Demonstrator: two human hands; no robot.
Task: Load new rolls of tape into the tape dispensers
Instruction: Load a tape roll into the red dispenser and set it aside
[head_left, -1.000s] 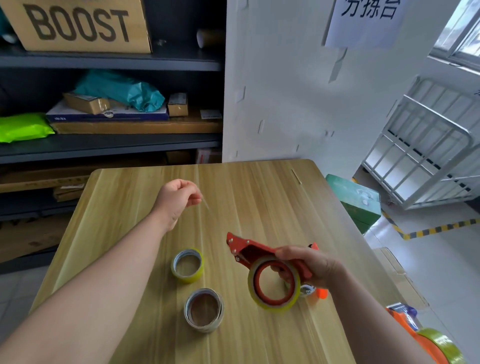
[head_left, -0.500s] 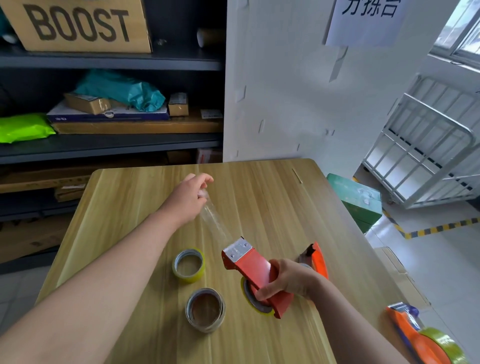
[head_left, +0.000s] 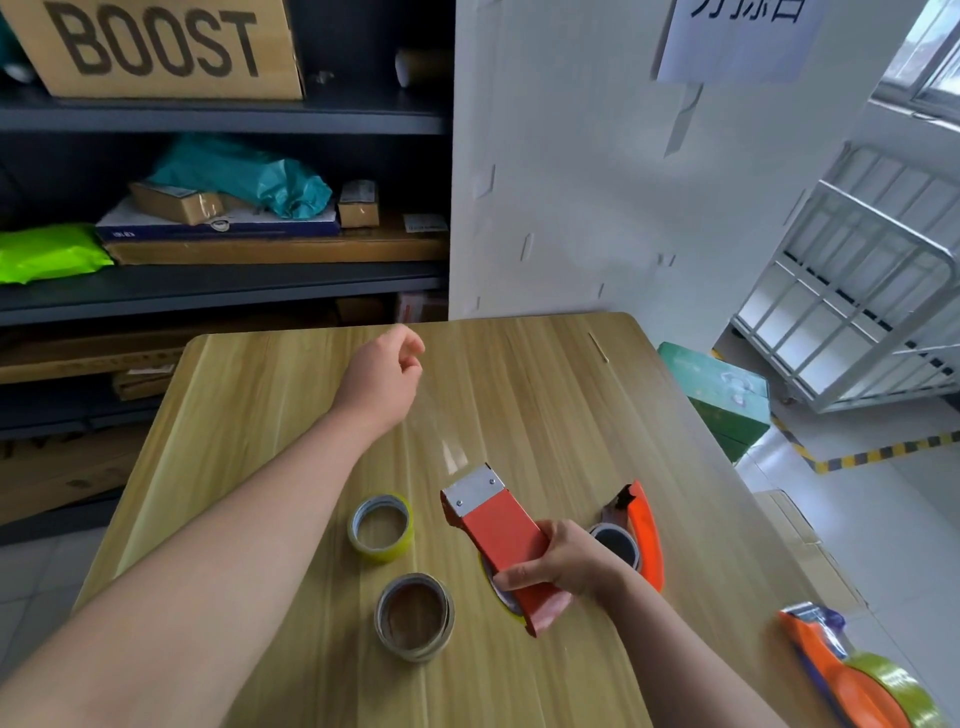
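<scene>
My right hand (head_left: 563, 564) grips a red tape dispenser (head_left: 496, 525) with a yellow-edged roll loaded in it, metal blade end pointing away from me. A strip of clear tape (head_left: 441, 431) stretches from the blade up to my left hand (head_left: 382, 376), which pinches its free end above the far middle of the table. A yellow tape roll (head_left: 382, 527) and a brownish roll (head_left: 415, 616) lie flat on the wooden table (head_left: 545, 395) left of the dispenser. An orange dispenser (head_left: 636, 535) lies just behind my right hand.
A third orange dispenser (head_left: 852, 670) with a green-yellow roll lies at the table's right front edge. Dark shelves (head_left: 223, 280) with boxes and bags stand behind the table. A green box (head_left: 722, 395) and a white wire cart (head_left: 857, 301) are on the floor to the right.
My right hand turned the red dispenser from roll-side up to blade end pointing away. My left hand moved up and right, drawing the clear tape out longer.
</scene>
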